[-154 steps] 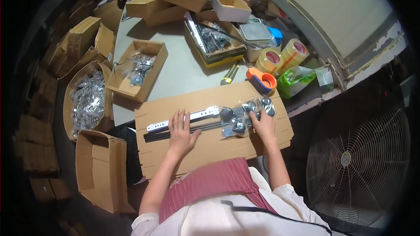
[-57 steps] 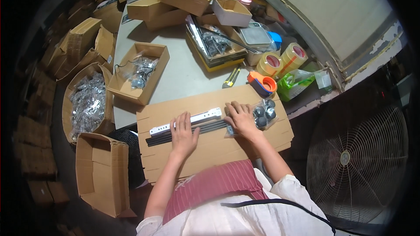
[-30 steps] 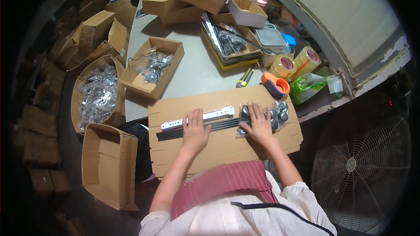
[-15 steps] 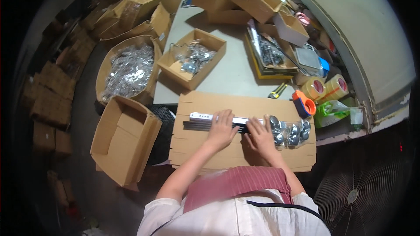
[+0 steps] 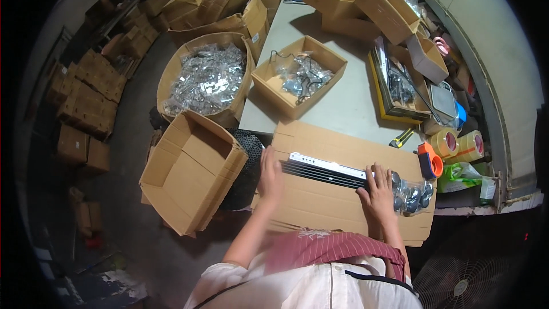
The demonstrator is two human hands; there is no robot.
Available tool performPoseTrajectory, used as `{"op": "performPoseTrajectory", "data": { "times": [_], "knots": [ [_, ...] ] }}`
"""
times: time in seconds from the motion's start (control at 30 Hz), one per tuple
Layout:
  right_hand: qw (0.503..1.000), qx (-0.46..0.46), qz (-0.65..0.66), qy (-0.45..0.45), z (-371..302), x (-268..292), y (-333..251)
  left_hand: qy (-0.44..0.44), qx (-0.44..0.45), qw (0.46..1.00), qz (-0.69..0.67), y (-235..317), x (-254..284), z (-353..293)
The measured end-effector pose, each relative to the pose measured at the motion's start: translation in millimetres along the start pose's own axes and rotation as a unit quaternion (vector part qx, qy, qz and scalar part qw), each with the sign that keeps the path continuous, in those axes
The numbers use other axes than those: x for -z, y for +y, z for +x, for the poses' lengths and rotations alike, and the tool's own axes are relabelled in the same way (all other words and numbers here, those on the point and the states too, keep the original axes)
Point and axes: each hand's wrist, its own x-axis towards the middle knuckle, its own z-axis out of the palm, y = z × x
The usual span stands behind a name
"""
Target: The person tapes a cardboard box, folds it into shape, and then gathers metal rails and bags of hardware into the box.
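Observation:
A flat cardboard sheet [image 5: 320, 212] lies in front of me on the table. Across it runs a bundle of long black strips [image 5: 326, 175], with a whitish metal strip [image 5: 329, 163] with small holes along its far side. My left hand [image 5: 270, 178] is open, its fingers stretched out beside the left ends of the strips. Resting at their right ends, my right hand [image 5: 377, 191] has its fingers spread and grips nothing. Clear bags of black round parts [image 5: 413, 197], which look like wheels, lie just right of it.
An open cardboard box [image 5: 191, 171] stands at left, before a big carton of bagged parts [image 5: 209, 77]. Beyond the sheet are a smaller box of bagged pieces [image 5: 300, 77] and a yellow utility knife [image 5: 402, 138]. An orange tape dispenser [image 5: 430, 161] and tape rolls [image 5: 457, 144] line the right.
My left hand has moved left, off the top of the strips to their left ends. My right hand stays at the right ends. The whole view has shifted, with the scene now further right.

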Motion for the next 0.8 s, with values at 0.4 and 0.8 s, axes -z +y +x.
{"op": "performPoseTrajectory", "data": {
  "times": [0.4,0.8],
  "knots": [
    [0.919,-0.374,-0.069,0.102,-53.4,9.4,133.9,-0.048,0.013,0.992,-0.120,28.2,-5.0,-7.2],
    [0.914,-0.248,0.233,0.220,-81.9,6.2,148.2,-0.101,-0.021,0.973,-0.207,41.1,-9.1,-13.5]
  ]
}}
